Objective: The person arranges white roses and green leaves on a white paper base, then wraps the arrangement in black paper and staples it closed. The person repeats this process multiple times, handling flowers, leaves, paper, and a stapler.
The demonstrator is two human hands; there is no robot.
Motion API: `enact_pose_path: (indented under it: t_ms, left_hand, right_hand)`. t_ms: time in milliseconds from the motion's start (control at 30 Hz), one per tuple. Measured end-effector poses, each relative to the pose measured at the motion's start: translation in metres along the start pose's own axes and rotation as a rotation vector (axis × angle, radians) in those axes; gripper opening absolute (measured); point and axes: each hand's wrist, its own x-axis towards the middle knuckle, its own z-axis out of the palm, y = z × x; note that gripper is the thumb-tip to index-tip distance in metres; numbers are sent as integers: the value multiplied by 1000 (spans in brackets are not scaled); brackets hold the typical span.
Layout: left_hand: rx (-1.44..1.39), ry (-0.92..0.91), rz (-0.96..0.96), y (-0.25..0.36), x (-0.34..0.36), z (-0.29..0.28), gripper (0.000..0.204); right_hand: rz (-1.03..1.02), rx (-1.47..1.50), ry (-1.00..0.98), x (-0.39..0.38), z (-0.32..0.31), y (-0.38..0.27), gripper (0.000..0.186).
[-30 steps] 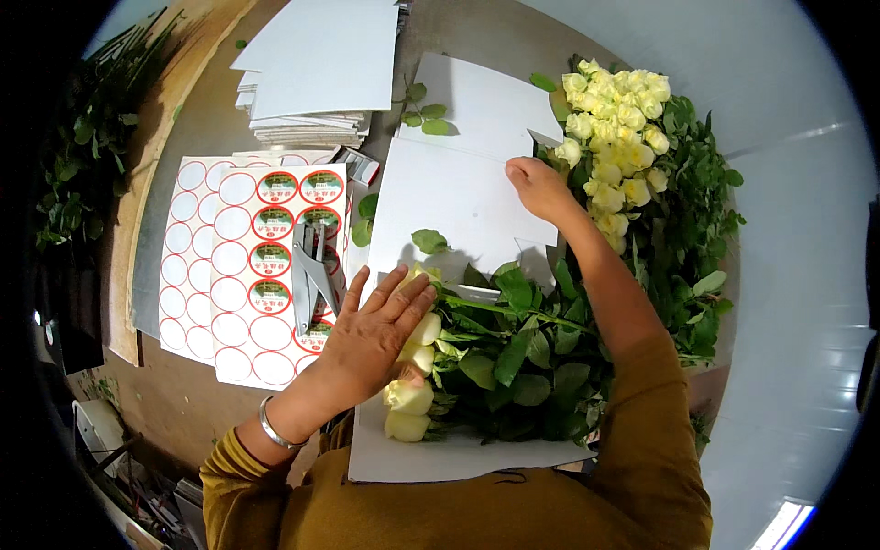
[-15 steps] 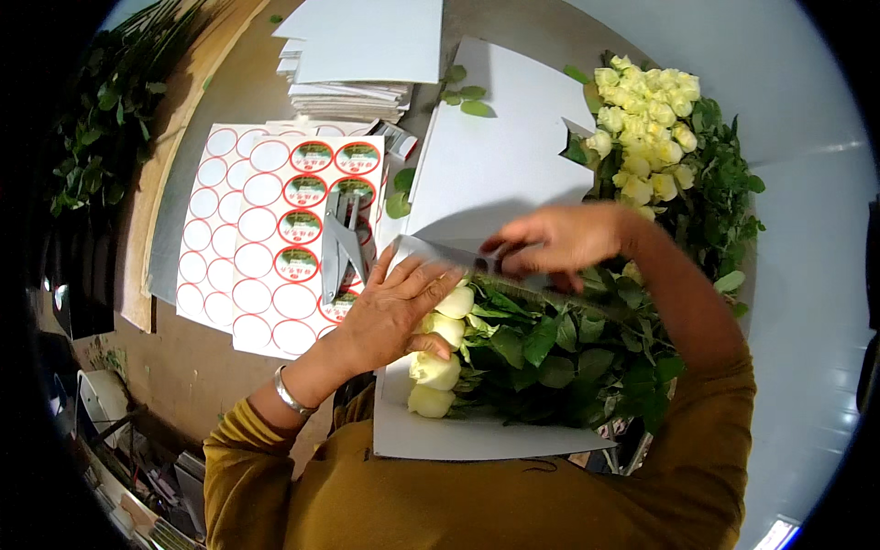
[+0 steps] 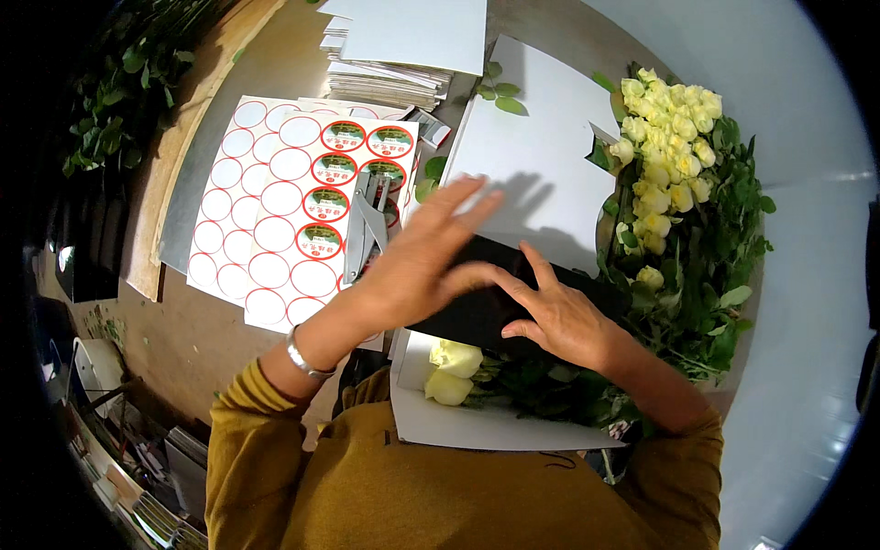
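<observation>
Pale yellow roses [image 3: 452, 371] lie close to my body on a white sheet [image 3: 417, 423], their heads to the left. A dark, flat panel [image 3: 472, 310] slants over most of their leaves and stems; what it is made of I cannot tell. My left hand [image 3: 417, 261] is raised above the panel's left end, open, fingers spread and slightly blurred. My right hand [image 3: 564, 316] is over the panel with fingers apart, its thumb and fingertips at the dark surface. In the picture, the left thumb overlaps the right hand's fingers. Neither hand holds anything that I can see.
A stapler [image 3: 367, 229] rests on sheets of round red-rimmed stickers [image 3: 275, 234]. Behind stands a stack of white cardboard [image 3: 403, 46]. Large white sheets [image 3: 532, 137] lie ahead, a pile of yellow roses [image 3: 669, 137] to the right. Dark leafy stems [image 3: 128, 82] are at far left.
My left hand has lifted off the sheet's edge and the rose heads. The right hand has come down and nearer. The dark panel now covers more of the roses.
</observation>
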Motion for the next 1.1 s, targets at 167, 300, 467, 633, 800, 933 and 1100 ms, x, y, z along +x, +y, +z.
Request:
enact_pose_path:
  t_ms: [167,300,467,633,800,933,1100]
  left_hand:
    - [355,-412,-3,-5,-2,19,95]
    - [365,-545,-47,-3,9,17,91]
    - [306,-574,-35,-7,15,20,80]
    - [224,-628,-36,-7,25,18,73]
    - [226,-537,10,-15,13,23,71]
    - [223,-557,18,-14,13,22,70]
    - [220,-563,30,-14,12,23,70]
  right_hand:
    - [14,565,-419,-42,-42,-12,74]
    - [-318,558,-588,-84,-32,-31,63]
    - [-147,252,137,-61,-22,-60,17]
    - [-22,348,374,-19,16,-26,11]
    - [95,312,362,-9,27,-30,11]
    - [139,279,395,-7,30,-35,11]
    - [224,274,415,-7,37,-38,12]
